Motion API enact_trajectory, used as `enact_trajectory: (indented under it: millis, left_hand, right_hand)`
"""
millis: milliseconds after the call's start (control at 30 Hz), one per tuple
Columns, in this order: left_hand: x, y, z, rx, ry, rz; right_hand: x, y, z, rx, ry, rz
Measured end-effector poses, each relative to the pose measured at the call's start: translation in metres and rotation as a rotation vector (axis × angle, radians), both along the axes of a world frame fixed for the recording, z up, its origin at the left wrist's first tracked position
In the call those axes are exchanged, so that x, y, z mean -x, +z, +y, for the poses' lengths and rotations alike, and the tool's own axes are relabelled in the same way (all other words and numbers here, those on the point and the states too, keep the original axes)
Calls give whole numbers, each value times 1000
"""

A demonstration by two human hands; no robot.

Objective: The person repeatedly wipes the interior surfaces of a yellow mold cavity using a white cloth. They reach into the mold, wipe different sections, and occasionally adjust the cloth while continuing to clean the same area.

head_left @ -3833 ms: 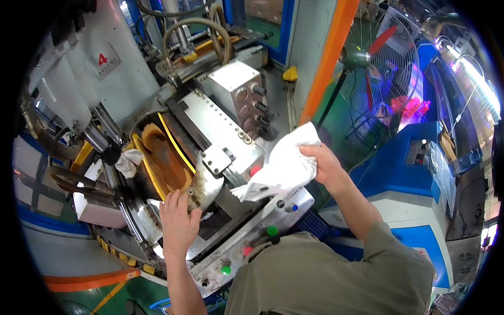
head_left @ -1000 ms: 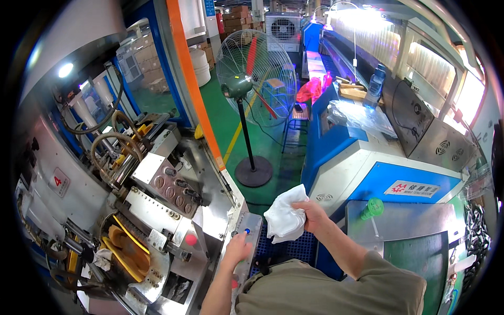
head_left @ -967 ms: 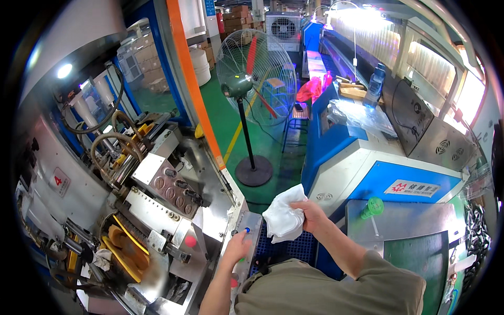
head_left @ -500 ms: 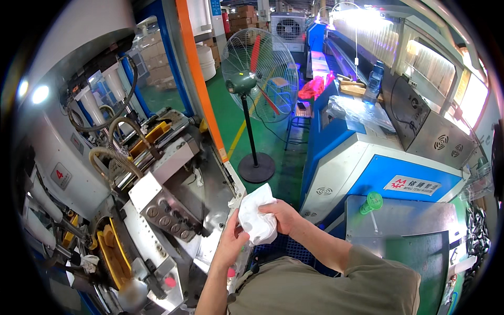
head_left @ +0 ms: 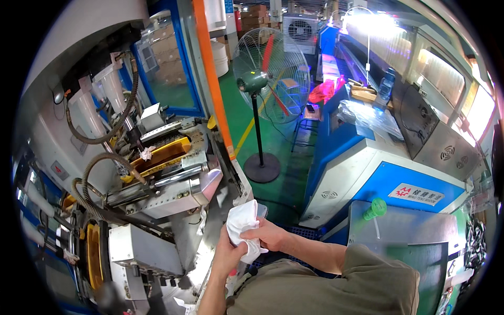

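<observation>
Single head-worn fisheye view looks down, close over machine (head_left: 157, 189) and walkway

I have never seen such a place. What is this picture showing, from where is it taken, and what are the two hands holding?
The picture comes from a wide camera worn on a person's head, looking down, so straight edges bend. The left hand and the right hand meet at a crumpled white cloth; both grip it. To the left stands a grey metal machine with hoses and a yellow part. Behind, on the green floor, stands a pedestal fan. To the right is a blue and white cabinet machine.
</observation>
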State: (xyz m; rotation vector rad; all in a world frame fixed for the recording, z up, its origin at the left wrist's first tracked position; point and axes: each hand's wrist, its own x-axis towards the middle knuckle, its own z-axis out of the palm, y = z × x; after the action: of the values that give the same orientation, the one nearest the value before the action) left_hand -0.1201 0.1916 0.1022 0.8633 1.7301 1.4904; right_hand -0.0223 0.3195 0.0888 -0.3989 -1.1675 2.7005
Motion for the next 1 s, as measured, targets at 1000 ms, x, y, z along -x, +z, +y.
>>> enact_trajectory:
  millis: [1000]
  left_hand:
    - [83,19,-29,338,727,741]
  right_hand:
    - [179,66,176,-44,272,83]
